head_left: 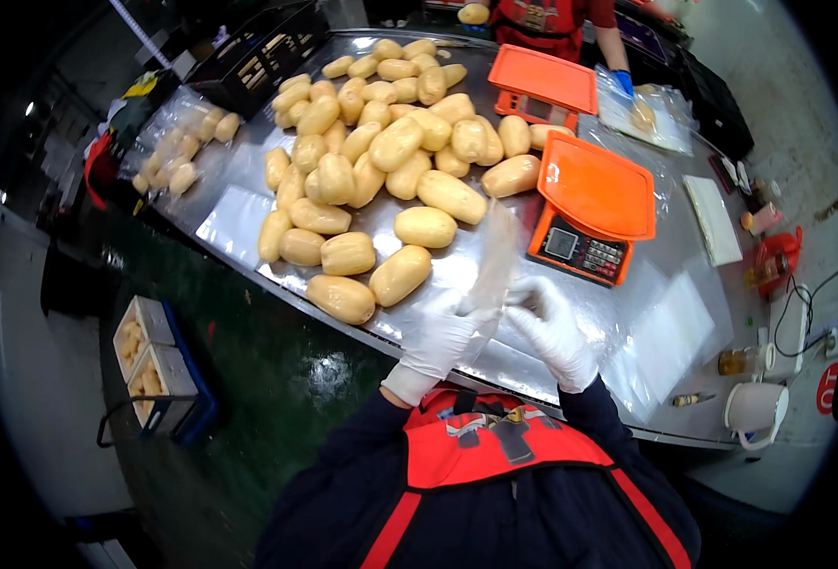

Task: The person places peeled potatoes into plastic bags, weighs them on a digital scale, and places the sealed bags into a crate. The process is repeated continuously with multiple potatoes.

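Both hands wear white gloves and meet at the table's near edge around a thin clear plastic bag (497,261). My left hand (438,343) is closed on the bag's lower part, which stands up, crumpled and partly see-through. At the bag's right edge, the fingers of my right hand (553,332) are pinched together on the film. Nothing shows inside the bag. Just beyond my left hand lie smooth, oblong, pale-yellow root vegetables (401,275), part of a large heap. An orange digital scale (597,190) stands beyond my right hand, its pan bare.
A second orange scale (544,81) stands farther back, near a person with a blue glove (624,82). Flat clear bags (665,337) lie at right, near a white jug (755,412). A filled bag (182,147) and a black crate (262,57) sit at left; white crates (158,365) stand below.
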### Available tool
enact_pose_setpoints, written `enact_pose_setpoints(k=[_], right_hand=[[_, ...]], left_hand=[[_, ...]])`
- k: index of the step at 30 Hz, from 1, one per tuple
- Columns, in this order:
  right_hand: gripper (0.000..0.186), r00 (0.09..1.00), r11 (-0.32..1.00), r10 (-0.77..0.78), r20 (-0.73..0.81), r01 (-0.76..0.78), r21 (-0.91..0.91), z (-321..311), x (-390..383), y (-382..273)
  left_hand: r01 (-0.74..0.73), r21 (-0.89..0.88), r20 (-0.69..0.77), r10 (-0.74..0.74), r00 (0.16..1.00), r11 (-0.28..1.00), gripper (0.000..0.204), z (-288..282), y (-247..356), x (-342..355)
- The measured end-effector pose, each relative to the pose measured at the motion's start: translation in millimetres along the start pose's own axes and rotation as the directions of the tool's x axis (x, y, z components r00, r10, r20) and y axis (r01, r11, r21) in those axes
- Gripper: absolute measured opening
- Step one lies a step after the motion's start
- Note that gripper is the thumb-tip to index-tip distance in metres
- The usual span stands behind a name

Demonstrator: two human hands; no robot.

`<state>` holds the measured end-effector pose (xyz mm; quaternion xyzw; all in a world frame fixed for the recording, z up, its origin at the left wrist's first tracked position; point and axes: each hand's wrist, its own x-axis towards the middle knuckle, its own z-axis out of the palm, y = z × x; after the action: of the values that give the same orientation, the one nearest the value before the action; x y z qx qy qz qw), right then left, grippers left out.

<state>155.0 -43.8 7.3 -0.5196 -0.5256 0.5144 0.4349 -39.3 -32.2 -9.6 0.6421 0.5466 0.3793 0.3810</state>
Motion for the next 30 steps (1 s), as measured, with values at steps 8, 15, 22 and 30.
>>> enact_pose_setpoints(k=[8,15,22,30], right_hand=[[0.029,0.955,0.972,0.12,0.272,-0.169,0.163,53.2,26.7,-25.7],[0.027,0.97,0.974,0.055,0.235,-0.104,0.203,66.6,48.6,-10.6],[0.021,0.997,0.98,0.069,0.036,-0.074,0.185,86.5,71.6,-16.3],[0.033,0.859,0.855,0.476,0.187,-0.502,0.133,98.2,97.9,88.0]], left_hand=[[-0.136,0.179,0.012,0.136,0.991,0.974,0.035,-42.6,5.7,-4.1],[0.171,-0.156,-0.001,-0.173,0.985,0.973,0.03,-78.1,0.7,3.6],[-0.384,0.444,-0.247,0.523,0.816,0.809,0.014,-88.6,0.8,26.4],[-0.328,0.495,-0.103,0.43,0.897,0.804,0.032,-74.3,-54.0,23.0]])
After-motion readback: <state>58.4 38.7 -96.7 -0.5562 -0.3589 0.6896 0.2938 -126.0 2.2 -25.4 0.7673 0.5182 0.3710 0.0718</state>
